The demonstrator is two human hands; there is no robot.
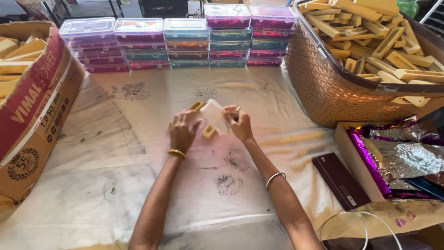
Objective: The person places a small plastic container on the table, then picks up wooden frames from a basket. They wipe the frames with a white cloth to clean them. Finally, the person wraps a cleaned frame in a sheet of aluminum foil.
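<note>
Over the middle of the table [138, 153], the left hand [182, 132] pinches a yellow wooden piece [208, 132] while the right hand [239, 124] grips a clear wrapper [215, 115] – apparently pulling it over. A loose pinch could drop the piece – or tear the wrapper.

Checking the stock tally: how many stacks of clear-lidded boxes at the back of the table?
5, in a row along the far edge: far-left stack, second stack, middle stack, fourth stack, far-right stack beside the wicker basket. More could sit hidden behind.
</note>
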